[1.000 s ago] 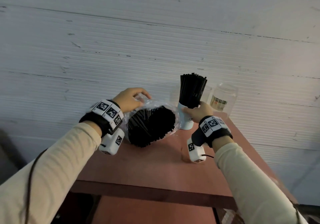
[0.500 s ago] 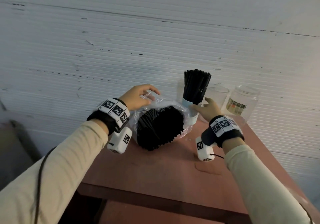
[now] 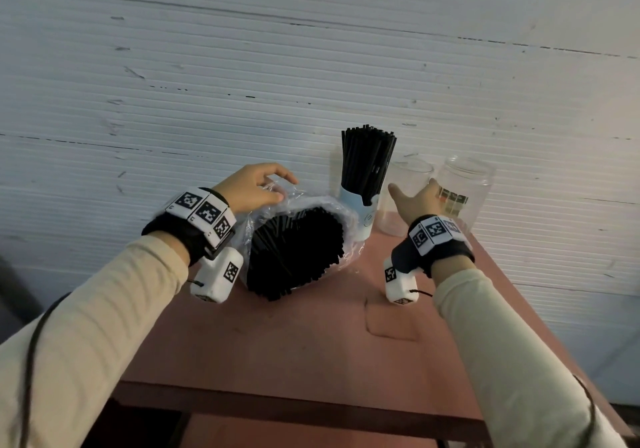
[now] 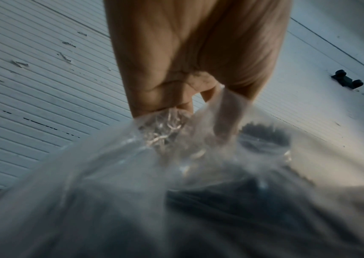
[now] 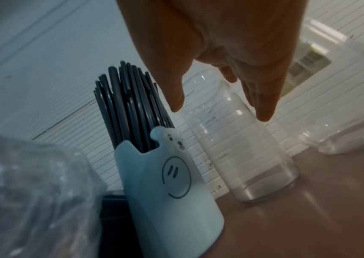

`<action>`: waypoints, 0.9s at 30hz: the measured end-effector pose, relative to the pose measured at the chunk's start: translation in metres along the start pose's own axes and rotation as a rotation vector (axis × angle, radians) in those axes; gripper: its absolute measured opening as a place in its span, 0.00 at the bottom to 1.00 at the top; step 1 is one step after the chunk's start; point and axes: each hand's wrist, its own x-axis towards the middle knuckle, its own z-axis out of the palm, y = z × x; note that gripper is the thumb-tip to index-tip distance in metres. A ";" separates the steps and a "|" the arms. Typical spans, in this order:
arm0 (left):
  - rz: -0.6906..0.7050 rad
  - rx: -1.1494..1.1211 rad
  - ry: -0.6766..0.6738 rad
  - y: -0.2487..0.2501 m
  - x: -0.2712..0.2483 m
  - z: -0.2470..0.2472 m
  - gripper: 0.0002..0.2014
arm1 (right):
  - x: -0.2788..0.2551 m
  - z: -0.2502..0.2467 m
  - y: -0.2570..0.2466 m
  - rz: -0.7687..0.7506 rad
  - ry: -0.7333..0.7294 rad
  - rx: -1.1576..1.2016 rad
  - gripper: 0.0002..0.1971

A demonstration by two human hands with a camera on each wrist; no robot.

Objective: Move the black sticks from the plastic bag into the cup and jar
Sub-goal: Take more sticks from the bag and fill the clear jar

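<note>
Just left of the full cup (image 3: 360,215), the left hand (image 3: 254,189) pinched the plastic bag (image 3: 266,240) of black sticks (image 3: 298,250); right of it, the right hand (image 3: 417,202) reached, fingers spread and empty, for the clear jar (image 3: 403,198) (seemingly next to fill).

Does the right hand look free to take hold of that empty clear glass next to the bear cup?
Probably yes. The right hand is open and empty, hovering just before the clear glass, thumb and fingers spread over it; nothing lies between.

Black sticks (image 3: 367,160), pale-blue cup (image 3: 360,214)
</note>
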 end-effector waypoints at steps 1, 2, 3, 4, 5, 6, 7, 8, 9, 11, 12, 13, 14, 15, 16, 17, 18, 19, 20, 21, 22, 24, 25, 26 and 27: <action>-0.002 0.001 -0.005 0.000 0.001 0.000 0.16 | 0.002 0.002 -0.002 0.017 0.003 -0.003 0.46; 0.000 0.000 -0.010 0.000 0.001 0.000 0.16 | 0.003 0.004 -0.005 0.030 0.010 -0.003 0.46; 0.000 -0.004 -0.014 -0.001 0.002 0.001 0.17 | 0.004 0.006 -0.006 0.038 0.021 0.000 0.45; -0.001 -0.010 -0.015 -0.003 0.002 0.001 0.17 | 0.005 0.008 -0.008 0.044 0.035 0.002 0.44; -0.003 -0.018 -0.015 -0.004 0.002 0.002 0.17 | 0.005 0.008 -0.008 0.048 0.050 -0.002 0.43; -0.003 -0.026 -0.014 -0.005 0.002 0.002 0.17 | 0.006 0.009 -0.009 0.051 0.059 -0.013 0.42; -0.003 -0.033 -0.012 -0.007 0.002 0.002 0.17 | 0.006 0.009 -0.008 0.049 0.064 -0.028 0.42; -0.001 -0.039 -0.011 -0.007 0.002 0.003 0.18 | 0.005 0.009 -0.008 0.048 0.063 -0.036 0.41; -0.001 -0.044 -0.008 -0.007 0.001 0.003 0.18 | 0.004 0.008 -0.007 0.044 0.061 -0.027 0.41; -0.003 -0.052 -0.002 -0.008 -0.002 0.004 0.18 | 0.001 0.004 -0.003 0.027 0.063 0.011 0.40; -0.003 -0.058 0.001 -0.008 -0.004 0.005 0.19 | -0.002 0.000 -0.001 0.010 0.071 0.028 0.40; 0.001 -0.060 0.006 -0.009 -0.006 0.006 0.19 | -0.006 -0.005 0.001 -0.015 0.081 0.041 0.40; 0.008 -0.058 0.011 -0.010 -0.008 0.006 0.19 | -0.010 -0.010 0.004 -0.040 0.086 0.048 0.40; 0.016 -0.054 0.013 -0.010 -0.011 0.006 0.19 | -0.015 -0.016 0.006 -0.065 0.088 0.056 0.40; 0.029 -0.048 0.014 -0.010 -0.014 0.007 0.19 | -0.020 -0.022 0.009 -0.087 0.087 0.066 0.40; 0.045 -0.042 0.018 -0.009 -0.018 0.007 0.18 | -0.025 -0.028 0.011 -0.108 0.084 0.074 0.40; 0.063 -0.033 0.021 -0.009 -0.022 0.007 0.16 | -0.030 -0.034 0.014 -0.126 0.077 0.076 0.40; 0.081 -0.026 0.021 -0.009 -0.027 0.006 0.15 | -0.035 -0.039 0.017 -0.143 0.067 0.071 0.40; 0.096 -0.017 0.017 -0.009 -0.032 0.005 0.16 | -0.041 -0.044 0.019 -0.162 0.059 0.065 0.41; 0.105 -0.003 0.014 -0.008 -0.037 0.004 0.19 | -0.046 -0.048 0.022 -0.182 0.057 0.059 0.41; 0.105 0.015 0.015 -0.008 -0.042 0.002 0.22 | -0.052 -0.051 0.024 -0.202 0.060 0.053 0.42; 0.088 0.036 0.025 -0.008 -0.051 0.000 0.26 | -0.063 -0.055 0.028 -0.228 0.046 0.050 0.42; 0.078 0.037 0.030 -0.009 -0.055 -0.001 0.27 | -0.067 -0.055 0.029 -0.235 0.024 0.050 0.41; 0.064 0.040 0.035 -0.010 -0.058 -0.002 0.26 | -0.072 -0.056 0.030 -0.238 -0.005 0.048 0.41; 0.047 0.049 0.039 -0.011 -0.062 -0.002 0.27 | -0.076 -0.056 0.030 -0.235 -0.032 0.047 0.41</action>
